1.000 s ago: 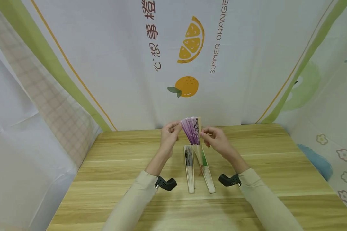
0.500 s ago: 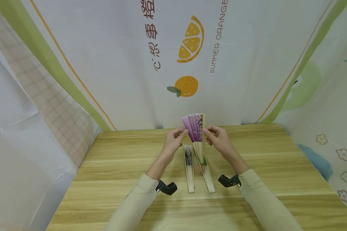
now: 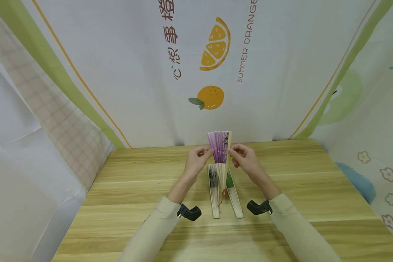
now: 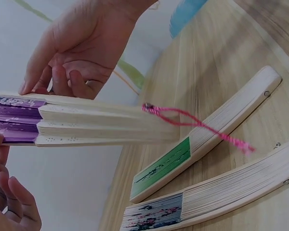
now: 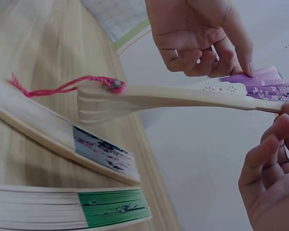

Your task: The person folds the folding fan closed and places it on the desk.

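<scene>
A purple folding fan point(image 3: 220, 147), partly spread, is held up over the table by both hands. My left hand point(image 3: 198, 159) pinches its left edge between thumb and fingers. On the opposite edge, along the pale outer rib, my right hand point(image 3: 245, 157) pinches it. A pink-red tassel point(image 4: 197, 124) hangs from the pivot end of the ribs. Below lie two folded fans on the table: one with a dark grey-blue floral band point(image 3: 213, 178), the other with a green band point(image 3: 230, 181). The raised fan overlaps both of them in the head view.
The wooden table point(image 3: 124, 203) runs back to a white curtain point(image 3: 144, 91) printed with oranges and lettering. More cloth hangs at both sides. Each wrist wears a black camera mount, the left one point(image 3: 189, 212) and the right one point(image 3: 259, 207).
The purple fan's spread has narrowed as my left hand moved right, toward my right hand. Its pivot end and tassel have swung left, now between the two folded fans.
</scene>
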`<state>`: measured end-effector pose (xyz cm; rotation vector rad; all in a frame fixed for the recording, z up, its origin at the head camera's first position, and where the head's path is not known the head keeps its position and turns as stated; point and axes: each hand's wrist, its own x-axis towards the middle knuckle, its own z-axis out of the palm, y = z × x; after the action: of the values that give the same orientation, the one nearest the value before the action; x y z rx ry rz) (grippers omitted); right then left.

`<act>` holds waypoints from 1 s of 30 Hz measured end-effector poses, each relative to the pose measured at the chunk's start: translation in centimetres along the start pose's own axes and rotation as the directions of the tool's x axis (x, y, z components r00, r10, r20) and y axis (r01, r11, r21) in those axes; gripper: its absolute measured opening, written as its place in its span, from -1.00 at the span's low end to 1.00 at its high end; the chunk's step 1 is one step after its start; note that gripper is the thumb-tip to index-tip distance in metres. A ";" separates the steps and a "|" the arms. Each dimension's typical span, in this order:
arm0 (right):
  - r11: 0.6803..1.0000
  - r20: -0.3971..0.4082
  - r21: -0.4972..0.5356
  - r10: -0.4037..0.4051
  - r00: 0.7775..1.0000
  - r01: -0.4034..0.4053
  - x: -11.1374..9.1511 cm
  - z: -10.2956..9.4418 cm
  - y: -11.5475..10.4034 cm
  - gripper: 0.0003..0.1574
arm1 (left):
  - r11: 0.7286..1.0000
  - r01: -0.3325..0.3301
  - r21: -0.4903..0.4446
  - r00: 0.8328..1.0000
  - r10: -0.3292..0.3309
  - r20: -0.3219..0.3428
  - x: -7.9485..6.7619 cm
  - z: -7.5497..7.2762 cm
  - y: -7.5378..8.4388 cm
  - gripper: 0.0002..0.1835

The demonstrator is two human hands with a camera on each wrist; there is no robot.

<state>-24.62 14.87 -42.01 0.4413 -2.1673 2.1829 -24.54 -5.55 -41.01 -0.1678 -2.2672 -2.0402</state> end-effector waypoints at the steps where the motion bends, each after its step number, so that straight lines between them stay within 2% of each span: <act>1: 1.000 0.002 0.001 0.002 1.000 -0.002 -0.1 0.0 0.1 -0.75 | 1.000 -0.001 -0.005 1.000 0.001 0.000 0.0 0.0 0.0 -0.77; 9: 0.998 0.059 -0.068 0.015 0.998 -0.011 -0.4 -0.4 0.9 -0.70 | 1.000 0.003 -0.025 1.000 -0.004 -0.019 0.1 0.0 -0.1 -0.80; 20: 0.992 0.113 -0.091 -0.073 0.991 0.084 -0.7 0.2 0.4 -0.75 | 1.000 -0.004 0.019 1.000 0.005 -0.017 0.0 0.1 -0.2 -0.82; 26: 0.991 0.080 -0.091 -0.085 0.993 0.093 -0.8 0.4 0.6 -0.79 | 1.000 -0.009 0.018 1.000 0.009 0.011 -0.2 0.2 -0.1 -0.80; 30: 0.994 0.058 -0.091 -0.054 0.997 0.059 -0.8 0.3 0.9 -0.76 | 1.000 0.002 0.000 1.000 -0.002 0.023 -0.3 0.2 -0.2 -0.78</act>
<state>-24.04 14.64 -43.07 0.5572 -2.2428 2.0558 -24.27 -5.36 -41.27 -0.1902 -2.2816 -2.0493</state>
